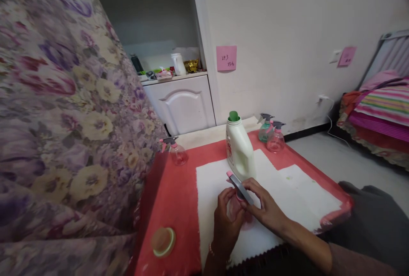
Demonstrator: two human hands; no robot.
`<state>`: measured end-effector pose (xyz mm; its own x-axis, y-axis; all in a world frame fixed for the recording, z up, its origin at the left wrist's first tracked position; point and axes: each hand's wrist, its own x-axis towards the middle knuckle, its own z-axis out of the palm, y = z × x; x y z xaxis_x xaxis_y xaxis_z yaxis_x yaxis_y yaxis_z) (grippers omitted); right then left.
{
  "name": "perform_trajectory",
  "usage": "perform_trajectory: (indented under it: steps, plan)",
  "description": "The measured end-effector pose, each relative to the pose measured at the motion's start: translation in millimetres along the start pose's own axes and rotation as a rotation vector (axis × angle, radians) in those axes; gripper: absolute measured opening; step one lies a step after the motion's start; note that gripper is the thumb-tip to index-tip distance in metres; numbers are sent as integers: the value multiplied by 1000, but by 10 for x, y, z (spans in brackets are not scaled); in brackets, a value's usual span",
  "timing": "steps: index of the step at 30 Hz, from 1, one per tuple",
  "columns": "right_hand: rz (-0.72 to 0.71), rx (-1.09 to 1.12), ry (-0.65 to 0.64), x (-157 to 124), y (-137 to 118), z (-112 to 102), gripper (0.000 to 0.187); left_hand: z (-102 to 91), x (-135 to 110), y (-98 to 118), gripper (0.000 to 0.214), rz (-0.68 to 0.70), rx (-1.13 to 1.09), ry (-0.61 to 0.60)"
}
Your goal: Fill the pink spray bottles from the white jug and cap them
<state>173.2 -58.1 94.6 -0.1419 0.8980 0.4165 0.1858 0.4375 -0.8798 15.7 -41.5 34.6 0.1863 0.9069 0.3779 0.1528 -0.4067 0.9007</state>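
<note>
Over the white cloth, my left hand [223, 222] is wrapped around the clear pink body of a small spray bottle [234, 208]. My right hand [266, 208] grips its grey spray head [240, 188], whose pink nozzle points up and left. Whether the head is seated on the bottle neck is hidden by my fingers. Just beyond my hands stands a pale, uncapped detergent jug [241, 150] with a green spout in its mouth. A round brownish cap with a pale green rim [163, 242] lies near the left front of the table.
A pink spray bottle [179, 155] stands at the back left of the red-covered table [174, 195]. At the back right are a green one [264, 132] and another pink one [276, 140]. A floral curtain [79, 118] borders the left side; a bed [380, 114] stands far right.
</note>
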Motion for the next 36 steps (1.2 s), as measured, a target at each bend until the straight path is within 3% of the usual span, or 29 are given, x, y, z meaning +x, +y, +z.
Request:
perform_trajectory:
  steps: [4,11,17,22,29,36]
  plan:
    - [57,-24,49,-3,32,11,15,5,-2,1,47,11,3,-11]
    - [-11,3,-4,-5,5,-21,11,4,7,4,48,1,-5,-3]
    - [63,-29,42,-1,24,-15,14,-5,-8,4,50,12,7,-7]
    - [-10,-12,-29,5,17,-43,10,10,-1,-22,48,0,10,13]
    - [41,-48,24,3,47,-39,15,8,1,-13,47,-7,-6,1]
    - [-25,-27,-43,19,2,-78,13,2,9,29,49,16,6,8]
